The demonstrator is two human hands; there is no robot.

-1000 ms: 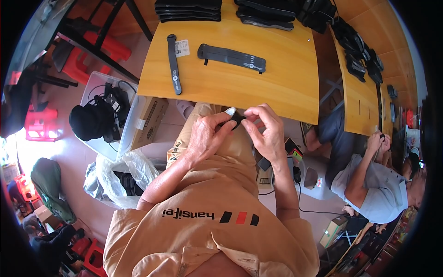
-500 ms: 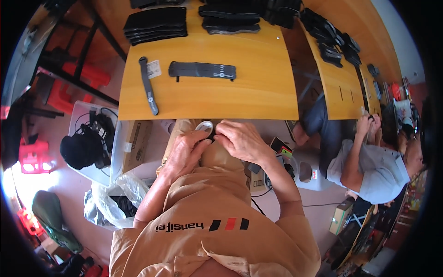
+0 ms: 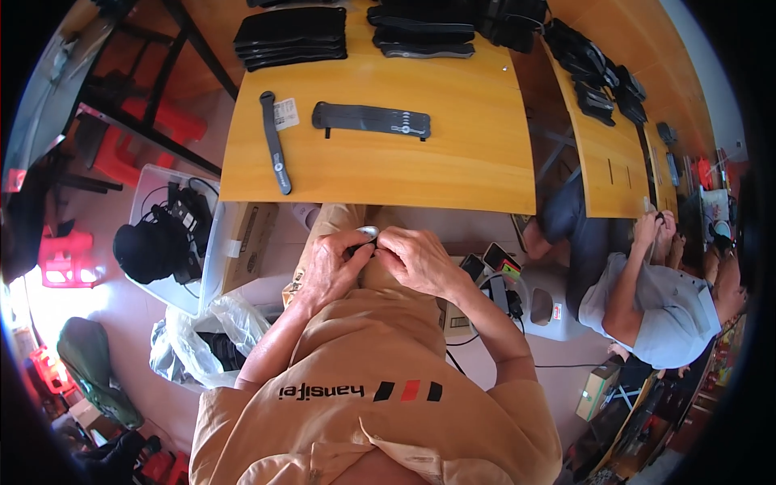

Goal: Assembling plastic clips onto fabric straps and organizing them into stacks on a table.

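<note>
In front of my lap, below the table's near edge, both my hands are closed and meet at the fingertips. My left hand (image 3: 333, 263) grips a small black piece (image 3: 361, 249); its kind is mostly hidden by my fingers. A silvery-white rounded thing (image 3: 369, 231) shows above it, between the hands. My right hand (image 3: 419, 260) pinches at the same black piece with thumb and forefinger. On the table lie a narrow dark grey strap (image 3: 275, 145) and a wider dark grey band (image 3: 372, 120) with pale print. A printed white label (image 3: 285, 114) sits beside the narrow strap.
Stacks of black flat pieces (image 3: 291, 39) stand at the table's (image 3: 453, 174) far side. A clear bin (image 3: 206, 250) with black items, a carton (image 3: 252, 234) and a plastic bag (image 3: 214, 339) are at left. A co-worker (image 3: 655, 307) sits at right by another table.
The silvery-white thing has turned and shows less of its round face. My hands remain close together. The whole view has shifted slightly, so the table appears farther right.
</note>
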